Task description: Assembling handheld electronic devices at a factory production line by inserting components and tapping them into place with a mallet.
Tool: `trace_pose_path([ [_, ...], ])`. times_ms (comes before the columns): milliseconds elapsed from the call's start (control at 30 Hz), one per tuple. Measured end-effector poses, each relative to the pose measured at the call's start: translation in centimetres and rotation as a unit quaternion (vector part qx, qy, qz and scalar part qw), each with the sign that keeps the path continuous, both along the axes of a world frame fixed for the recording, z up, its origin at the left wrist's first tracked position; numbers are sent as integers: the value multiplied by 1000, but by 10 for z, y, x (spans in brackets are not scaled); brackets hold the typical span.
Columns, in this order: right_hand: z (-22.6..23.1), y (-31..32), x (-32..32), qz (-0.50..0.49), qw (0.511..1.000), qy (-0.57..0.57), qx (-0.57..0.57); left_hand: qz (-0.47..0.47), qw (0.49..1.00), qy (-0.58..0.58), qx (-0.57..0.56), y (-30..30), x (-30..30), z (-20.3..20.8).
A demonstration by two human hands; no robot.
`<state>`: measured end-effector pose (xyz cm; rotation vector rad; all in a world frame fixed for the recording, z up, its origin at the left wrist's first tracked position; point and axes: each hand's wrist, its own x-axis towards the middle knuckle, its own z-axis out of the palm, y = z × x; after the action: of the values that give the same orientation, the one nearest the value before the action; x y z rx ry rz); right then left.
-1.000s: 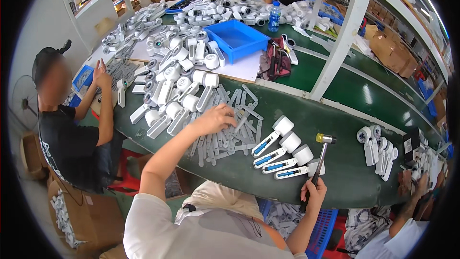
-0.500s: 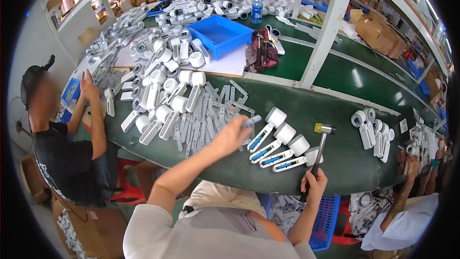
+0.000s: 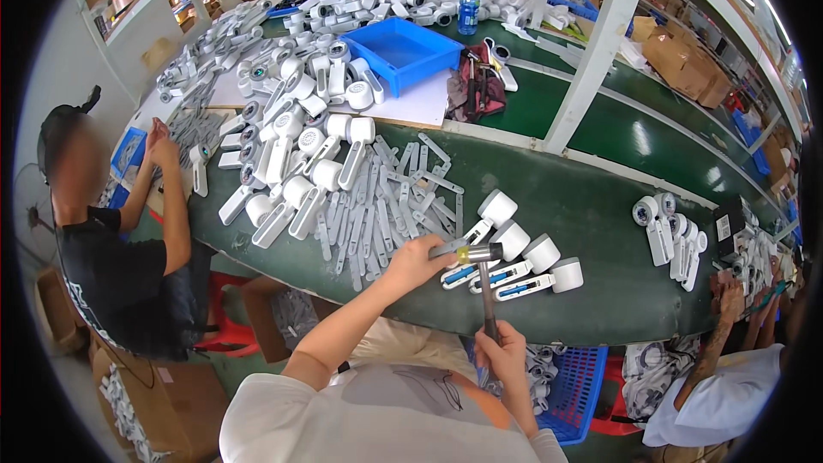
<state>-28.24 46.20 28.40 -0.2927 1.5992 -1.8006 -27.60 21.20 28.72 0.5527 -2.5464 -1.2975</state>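
Observation:
My left hand [image 3: 415,266] is closed on a grey plastic strip [image 3: 447,247], at the left end of a row of white round-headed handheld units [image 3: 540,252]. Their handles lie open, showing blue cylindrical cells [image 3: 514,289]. In my right hand [image 3: 504,350] is a mallet [image 3: 489,300] with one yellow face, gripped by its handle. The mallet head is over the row, right by the strip, and hides part of the unit handles. Whether it touches the strip I cannot tell. Many loose grey strips [image 3: 377,214] are heaped left of the row.
Beyond the strips, white units [image 3: 291,163] are piled, with a blue tray [image 3: 403,56] behind. A white post [image 3: 591,60] rises from the bench's far side. More units [image 3: 664,236] lie at the right. A blue basket [image 3: 574,390] stands below the front edge; co-workers sit at both sides.
My right hand has swung the mallet left, from beside the row to over it. My left hand, still with the grey strip, has come slightly nearer to me.

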Motion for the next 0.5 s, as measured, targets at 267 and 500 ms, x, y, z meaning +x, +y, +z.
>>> trace_pose_path([
  [267,7,2,17,171,982,-70,45,-9,999,-13,-35,-11,8,-3],
  [500,-9,13,19,186,975,-49,113,-19,998,28,-53,-37,46,15],
])
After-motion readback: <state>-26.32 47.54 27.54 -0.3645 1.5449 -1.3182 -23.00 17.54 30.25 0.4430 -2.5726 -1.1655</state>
